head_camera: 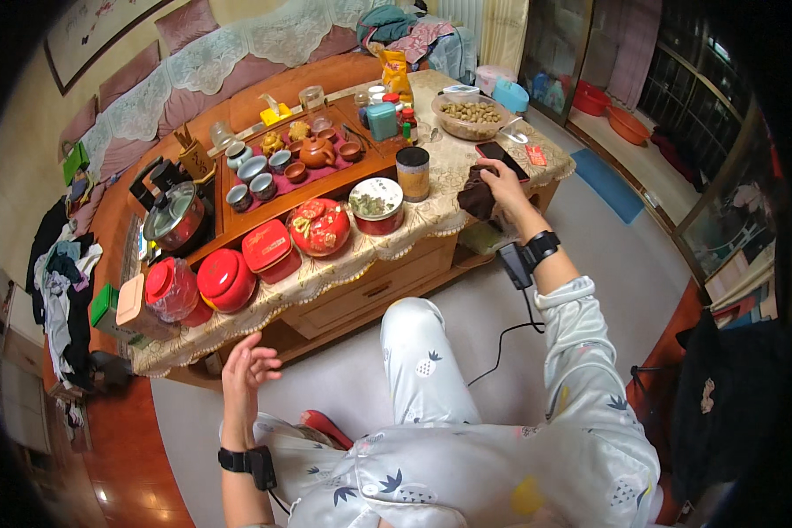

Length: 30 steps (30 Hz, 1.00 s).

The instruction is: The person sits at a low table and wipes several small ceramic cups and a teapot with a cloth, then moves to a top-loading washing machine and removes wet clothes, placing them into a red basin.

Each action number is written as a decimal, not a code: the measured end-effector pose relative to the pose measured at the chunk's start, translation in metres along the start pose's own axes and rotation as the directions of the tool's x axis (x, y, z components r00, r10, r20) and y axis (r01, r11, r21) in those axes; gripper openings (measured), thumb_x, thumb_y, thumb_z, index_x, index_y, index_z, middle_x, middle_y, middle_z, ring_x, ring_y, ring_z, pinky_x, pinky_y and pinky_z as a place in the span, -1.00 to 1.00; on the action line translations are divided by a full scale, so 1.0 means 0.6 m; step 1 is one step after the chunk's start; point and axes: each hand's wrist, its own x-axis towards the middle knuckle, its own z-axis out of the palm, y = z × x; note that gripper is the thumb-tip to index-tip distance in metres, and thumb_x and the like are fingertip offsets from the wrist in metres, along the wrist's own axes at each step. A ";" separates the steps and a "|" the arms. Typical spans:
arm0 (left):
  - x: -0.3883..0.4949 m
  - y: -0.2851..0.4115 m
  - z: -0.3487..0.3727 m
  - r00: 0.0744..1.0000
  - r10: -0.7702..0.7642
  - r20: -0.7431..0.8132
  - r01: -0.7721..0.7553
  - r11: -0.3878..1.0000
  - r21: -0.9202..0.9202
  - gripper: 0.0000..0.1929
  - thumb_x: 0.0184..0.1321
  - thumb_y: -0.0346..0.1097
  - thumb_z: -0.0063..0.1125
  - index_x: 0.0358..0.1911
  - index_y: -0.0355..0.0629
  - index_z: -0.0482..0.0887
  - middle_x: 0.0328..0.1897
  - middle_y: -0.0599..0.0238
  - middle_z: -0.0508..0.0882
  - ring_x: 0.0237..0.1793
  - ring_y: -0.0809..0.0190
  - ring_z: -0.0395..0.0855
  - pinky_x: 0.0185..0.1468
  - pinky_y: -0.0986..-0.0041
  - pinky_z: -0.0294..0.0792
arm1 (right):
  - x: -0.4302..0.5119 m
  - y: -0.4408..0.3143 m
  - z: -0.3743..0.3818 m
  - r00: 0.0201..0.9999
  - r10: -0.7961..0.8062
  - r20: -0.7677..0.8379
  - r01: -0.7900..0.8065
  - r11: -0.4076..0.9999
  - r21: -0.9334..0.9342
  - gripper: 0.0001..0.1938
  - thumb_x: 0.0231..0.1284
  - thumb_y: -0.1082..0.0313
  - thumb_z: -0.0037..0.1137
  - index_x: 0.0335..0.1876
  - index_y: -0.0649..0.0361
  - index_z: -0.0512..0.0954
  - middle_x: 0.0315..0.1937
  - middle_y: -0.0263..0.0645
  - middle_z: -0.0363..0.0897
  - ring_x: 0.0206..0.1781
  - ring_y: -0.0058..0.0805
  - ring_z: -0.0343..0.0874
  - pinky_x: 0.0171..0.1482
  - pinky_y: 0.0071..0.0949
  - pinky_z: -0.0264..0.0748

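Observation:
My right hand [501, 186] grips a dark brown cloth [477, 197] at the table's right front part, just in front of a black smartphone [501, 160]. To the cloth's left stands a jar with a black lid [413, 173], and beside that a round tin with a patterned lid [375, 200]. My left hand [251, 362] hovers near the front edge of the lace-trimmed tablecloth [330, 274], fingers apart and holding nothing. Above it, a round red tin [226, 280], a red square-lidded tin [268, 247] and a rounded red container [319, 226] form part of a row.
A wooden tea tray [237, 228] bears an orange clay teapot [317, 153] and several cups. A glass-lidded pot [175, 216] is at the left. Behind the phone sits a plastic bowl of peanuts [470, 116]. A cable [499, 353] hangs from my right wrist's device.

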 end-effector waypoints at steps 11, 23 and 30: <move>-0.010 -0.092 -0.044 0.991 0.132 -0.024 -0.067 0.644 0.762 -0.82 0.26 -0.44 0.03 -0.15 -0.24 0.68 -0.57 0.29 0.61 -0.59 0.38 0.53 -0.47 0.52 0.36 | 0.090 0.090 0.108 0.956 -0.294 -0.011 0.251 0.835 -0.491 -0.52 0.30 0.10 0.07 0.25 0.19 0.42 0.18 -0.05 0.46 0.25 -0.13 0.40 0.30 -0.31 0.26; 0.130 -0.132 -0.158 0.977 0.024 0.211 -0.169 0.685 0.709 -0.91 0.16 -0.50 0.09 -0.38 -0.24 0.68 -0.49 0.12 0.67 -0.52 0.14 0.64 -0.38 0.39 0.47 | 0.058 0.124 0.130 0.958 -0.088 -0.272 0.046 0.987 -0.156 -0.52 0.52 0.14 -0.37 0.31 0.38 0.30 0.31 -0.11 0.33 0.34 -0.36 0.33 0.39 -0.41 0.18; 0.133 -0.143 -0.178 0.967 -0.193 0.168 -0.003 0.646 0.763 -0.93 0.13 -0.45 0.11 -0.48 -0.22 0.58 -0.60 0.13 0.56 -0.65 0.06 0.51 -0.50 0.36 0.37 | 0.065 0.098 0.120 0.949 0.196 -0.249 -0.239 0.958 -0.157 -0.49 0.51 0.05 -0.34 0.34 0.28 0.29 0.24 -0.08 0.41 0.30 -0.36 0.37 0.36 -0.39 0.18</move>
